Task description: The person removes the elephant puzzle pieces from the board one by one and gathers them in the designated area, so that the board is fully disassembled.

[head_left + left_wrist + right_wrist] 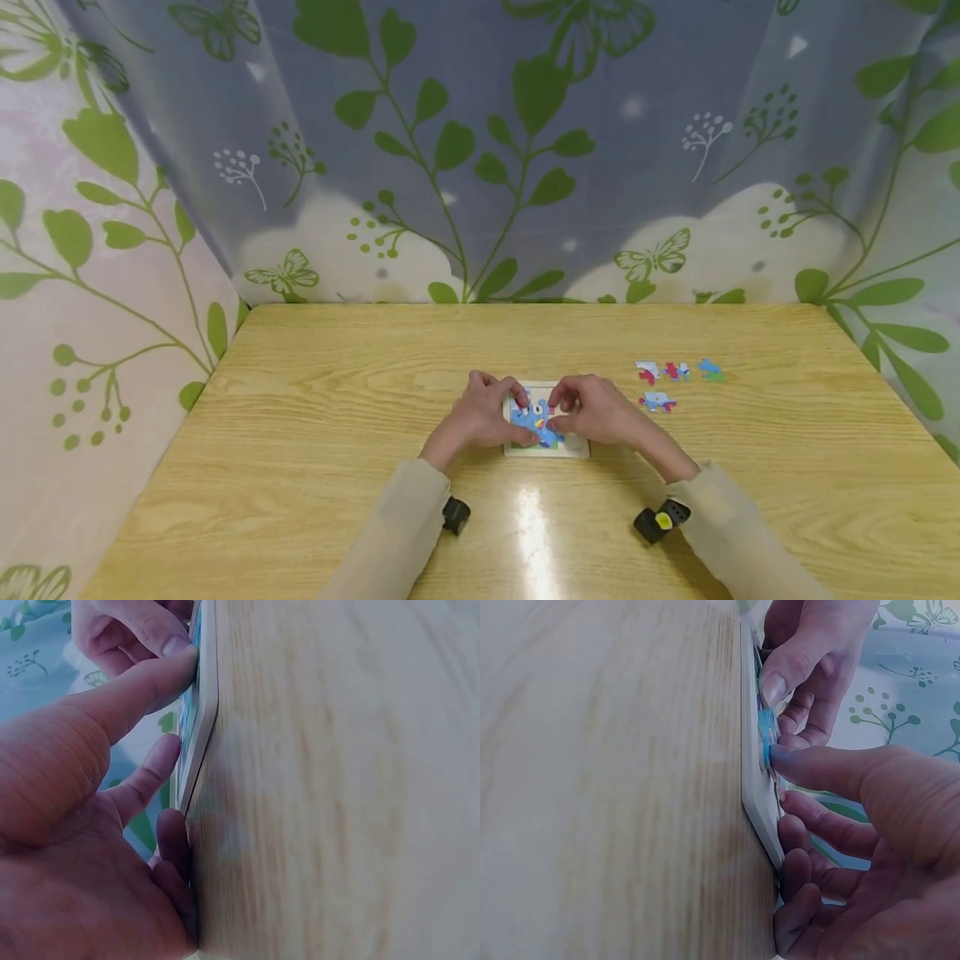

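A puzzle board (573,447) with a pale rim lies flat on the table, its left part filled with blue picture pieces. My left hand (483,414) is at the board's left side; its thumb and index fingertip press on the pieces, and its other fingers rest by the edge. From the right, my right hand (600,410) pinches a blue puzzle piece (766,727) between thumb and index finger, low over the board. In the right wrist view that piece sits slightly raised above the board's surface. The fingers partly hide the picture.
Several loose puzzle pieces lie on the wooden table (337,383) to the right, among them a blue-green piece (710,370) and a blue-white piece (658,402). A leaf-patterned curtain (480,167) hangs behind the table.
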A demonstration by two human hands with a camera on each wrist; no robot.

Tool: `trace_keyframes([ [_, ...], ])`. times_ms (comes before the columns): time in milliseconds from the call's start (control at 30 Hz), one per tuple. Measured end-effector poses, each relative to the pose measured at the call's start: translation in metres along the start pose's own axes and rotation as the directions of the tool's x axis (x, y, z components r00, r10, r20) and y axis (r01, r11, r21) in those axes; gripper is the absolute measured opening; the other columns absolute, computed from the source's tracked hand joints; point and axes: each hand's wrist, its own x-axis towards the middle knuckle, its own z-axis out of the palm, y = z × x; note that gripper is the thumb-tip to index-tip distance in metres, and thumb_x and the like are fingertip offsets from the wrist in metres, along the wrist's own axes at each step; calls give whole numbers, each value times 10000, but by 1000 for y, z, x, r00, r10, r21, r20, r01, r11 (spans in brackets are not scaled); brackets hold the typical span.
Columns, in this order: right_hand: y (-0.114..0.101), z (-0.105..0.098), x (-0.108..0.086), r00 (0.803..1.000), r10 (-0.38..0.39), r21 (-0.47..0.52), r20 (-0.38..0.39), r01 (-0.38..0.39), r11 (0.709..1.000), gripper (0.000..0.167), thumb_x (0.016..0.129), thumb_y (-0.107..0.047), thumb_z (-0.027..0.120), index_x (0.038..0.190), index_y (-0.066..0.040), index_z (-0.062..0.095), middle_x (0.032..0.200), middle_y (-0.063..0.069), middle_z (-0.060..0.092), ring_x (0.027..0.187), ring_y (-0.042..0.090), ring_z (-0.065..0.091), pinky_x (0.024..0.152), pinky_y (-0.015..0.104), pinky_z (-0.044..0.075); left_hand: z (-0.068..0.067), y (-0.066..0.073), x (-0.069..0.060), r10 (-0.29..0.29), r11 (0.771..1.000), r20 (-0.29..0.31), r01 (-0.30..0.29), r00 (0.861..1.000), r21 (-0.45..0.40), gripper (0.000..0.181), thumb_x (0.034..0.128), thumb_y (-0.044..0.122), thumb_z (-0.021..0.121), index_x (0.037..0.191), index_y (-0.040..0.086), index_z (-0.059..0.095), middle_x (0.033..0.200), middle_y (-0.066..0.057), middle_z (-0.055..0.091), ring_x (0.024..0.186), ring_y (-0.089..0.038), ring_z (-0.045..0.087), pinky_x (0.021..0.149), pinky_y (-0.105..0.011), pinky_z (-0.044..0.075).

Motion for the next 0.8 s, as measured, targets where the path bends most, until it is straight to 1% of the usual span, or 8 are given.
trace_keyframes([
  [200, -1, 0, 0, 1000, 22, 0, 4, -22, 1000, 207, 858, -179, 813, 1000, -80, 699, 850, 28, 609, 775, 156, 521, 672, 298, 428, -1, 0, -1, 17, 1000, 10, -17, 1000, 15, 352, 817, 405, 849, 1021, 257, 604, 1311, -131, 362, 1246, -332, 393, 955, -503, 402],
  [367, -2, 2, 1, 1000, 27, 5, 5, -27, 1000, 198, 862, -174, 815, 994, -83, 699, 853, 29, 611, 775, 159, 521, 677, 294, 427, -1, 0, -1, 13, 1000, 4, -13, 1000, 14, 325, 803, 403, 856, 999, 262, 638, 1288, -112, 372, 1237, -317, 395, 954, -497, 398],
  [633, -1, 4, 0, 1000, 17, 15, 10, -17, 1000, 208, 863, -167, 811, 990, -62, 685, 851, 37, 603, 764, 153, 512, 667, 291, 421, 1, -1, 0, 6, 1000, -5, -6, 1000, -2, 314, 787, 410, 866, 976, 277, 653, 1313, -114, 388, 1282, -314, 382, 997, -545, 394],
  [800, -1, 3, 0, 1000, 5, 14, 2, -5, 1000, 212, 856, -160, 813, 985, -56, 680, 845, 36, 605, 758, 149, 517, 671, 287, 422, 0, -1, 0, 1, 1000, -9, -1, 1000, -9, 309, 783, 405, 871, 964, 280, 654, 1325, -115, 388, 1291, -314, 379, 1010, -549, 389],
])
